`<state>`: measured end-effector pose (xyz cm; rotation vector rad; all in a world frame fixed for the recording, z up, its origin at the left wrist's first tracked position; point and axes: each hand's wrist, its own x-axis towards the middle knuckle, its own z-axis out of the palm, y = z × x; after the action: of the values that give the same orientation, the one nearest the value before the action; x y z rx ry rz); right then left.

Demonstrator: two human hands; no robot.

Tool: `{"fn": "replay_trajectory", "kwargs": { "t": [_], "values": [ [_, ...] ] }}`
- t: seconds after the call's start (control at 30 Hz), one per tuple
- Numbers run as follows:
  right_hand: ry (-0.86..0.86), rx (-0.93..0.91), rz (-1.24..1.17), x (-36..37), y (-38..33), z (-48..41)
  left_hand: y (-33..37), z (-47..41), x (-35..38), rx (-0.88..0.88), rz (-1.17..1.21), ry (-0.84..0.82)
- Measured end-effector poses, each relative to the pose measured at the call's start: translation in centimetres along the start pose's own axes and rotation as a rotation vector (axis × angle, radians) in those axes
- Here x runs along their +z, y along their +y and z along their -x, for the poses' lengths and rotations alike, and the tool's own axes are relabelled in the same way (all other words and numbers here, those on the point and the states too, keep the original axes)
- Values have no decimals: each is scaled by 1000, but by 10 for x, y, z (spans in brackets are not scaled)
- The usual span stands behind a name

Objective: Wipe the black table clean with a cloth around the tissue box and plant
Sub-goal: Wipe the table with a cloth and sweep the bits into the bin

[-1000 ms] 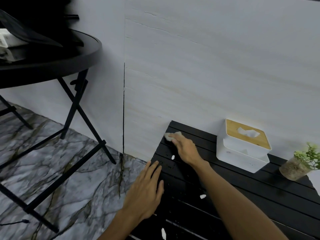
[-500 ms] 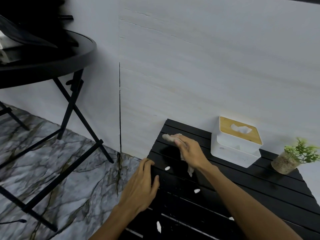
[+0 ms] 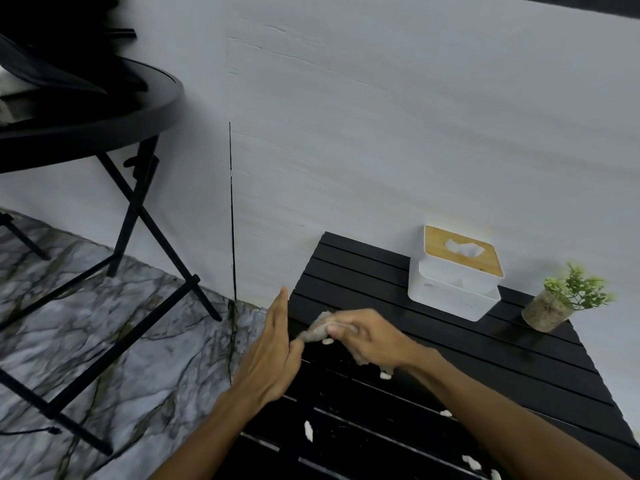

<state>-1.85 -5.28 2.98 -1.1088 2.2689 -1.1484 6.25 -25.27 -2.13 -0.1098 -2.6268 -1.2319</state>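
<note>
Cloth (image 3: 317,329), greyish and bunched, sits in the right hand (image 3: 367,337), whose fingers and thumb curl round it. The wad juts out to the left past the fingertips and hangs low over the slatted black desk (image 3: 519,375), near its left edge. We cannot tell whether it presses on the slats.

The left hand (image 3: 273,358) stands edge-on just beside the cloth, right at that left edge. Its fingers are straight and together, its palm is turned toward the wad, and it holds nothing. Its thumb lies right by the cloth's tip.

We see small white scraps (image 3: 307,430) scattered over the slats, one just below the right wrist and others nearer the front.

At the back of the desk, against the pale wall (image 3: 381,133), stands the white tissue box (image 3: 453,285) with its wooden lid, a tissue showing through the slot, well apart from both hands. To its right, near but not touching, stands the small green plant (image 3: 568,299) in its round pot, close to the desk's right edge.

Off to the left, a round black folding desk (image 3: 104,109) on crossed legs stands on the grey marble floor (image 3: 121,341). The dark things on top of it are too blurred for us to name.
</note>
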Motion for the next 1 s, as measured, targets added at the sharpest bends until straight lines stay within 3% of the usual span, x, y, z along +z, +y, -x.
{"fn": "replay_trajectory", "kwargs": {
  "t": [0.13, 0.23, 0.43, 0.63, 0.7, 0.83, 0.93, 1.0],
  "values": [
    [265, 71, -95, -30, 12, -6, 3, 1, -2, -26, -21, -17],
    [378, 118, 40, -36, 34, -23, 3, 1, -1, -39, -34, -17],
    [331, 288, 344, 17, 47, -59, -3, -3, 2, -66, 60, -17],
    [-14, 2, 379, 35, 22, -53, -1, -3, 0, -120, 139, 9],
    [-49, -51, 319, 35, 24, -47, 0, -3, 0, -123, 161, 16],
    [0, -4, 176, 30, 21, -34, -2, -2, 0, -87, 123, 17],
    [183, 67, 85, 22, 17, -10, -10, -2, -2, -60, 115, 18],
    [337, 26, 176, 19, 17, 12, -13, -2, -7, 5, 83, 59]
  ]
}}
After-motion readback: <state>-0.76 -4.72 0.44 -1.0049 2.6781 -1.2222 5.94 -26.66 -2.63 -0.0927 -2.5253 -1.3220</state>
